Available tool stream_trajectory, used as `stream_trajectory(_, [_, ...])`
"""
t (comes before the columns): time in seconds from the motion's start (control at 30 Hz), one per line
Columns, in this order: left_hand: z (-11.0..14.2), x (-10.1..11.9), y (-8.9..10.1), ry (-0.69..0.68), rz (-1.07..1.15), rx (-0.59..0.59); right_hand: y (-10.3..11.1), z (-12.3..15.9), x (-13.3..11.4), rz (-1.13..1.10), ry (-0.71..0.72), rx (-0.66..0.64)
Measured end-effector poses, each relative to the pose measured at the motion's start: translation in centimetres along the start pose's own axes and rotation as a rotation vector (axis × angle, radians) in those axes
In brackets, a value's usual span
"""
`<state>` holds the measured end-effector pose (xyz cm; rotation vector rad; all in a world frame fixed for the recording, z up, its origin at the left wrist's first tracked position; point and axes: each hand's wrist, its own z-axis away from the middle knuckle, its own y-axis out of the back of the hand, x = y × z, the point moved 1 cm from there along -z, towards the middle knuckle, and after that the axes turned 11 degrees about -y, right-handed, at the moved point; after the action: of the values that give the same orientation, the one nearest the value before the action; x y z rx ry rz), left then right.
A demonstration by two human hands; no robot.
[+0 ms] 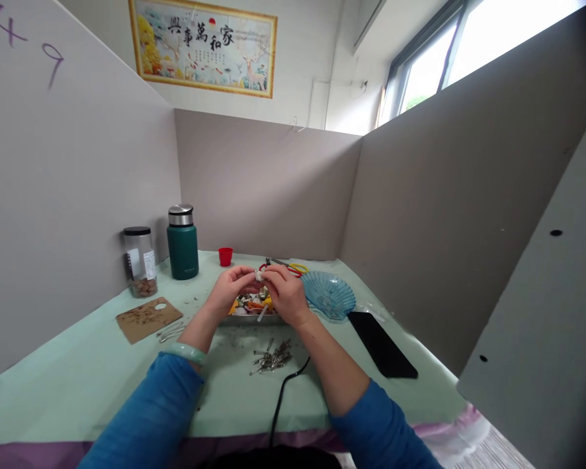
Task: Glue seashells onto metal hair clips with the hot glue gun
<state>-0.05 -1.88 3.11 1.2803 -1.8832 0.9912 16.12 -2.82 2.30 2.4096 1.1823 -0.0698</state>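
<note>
My left hand (230, 288) and my right hand (286, 293) meet over a metal tray (254, 318) of small coloured pieces. Both hands pinch a tiny pale object (259, 276) between their fingertips; what it is stays too small to tell. A thin white stick (262, 312) hangs below my right hand. A pile of small metal clips (272, 357) lies on the pale green table (102, 384) just in front of the tray. A jade bangle (185, 352) circles my left wrist.
A blue shell-shaped glass dish (328, 294) and a black phone (381, 343) lie to the right. At the back stand a green flask (182, 242), a glass jar (139, 260), a red cup (225, 256) and scissors (288, 266). A cardboard piece (148, 318) lies left; grey partitions enclose three sides.
</note>
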Motion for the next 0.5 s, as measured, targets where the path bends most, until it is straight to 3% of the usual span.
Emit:
stream_trajectory(0.2, [-0.21,-0.07,0.30,0.030,0.038,0.009,-0.01,0.09,-0.18,-0.059,-0.022,-0.054])
stream_trajectory(0.5, [-0.18,-0.31,0.08,-0.055,0.011,0.014,-0.29,0.18,-0.02,-0.173,-0.090,-0.085])
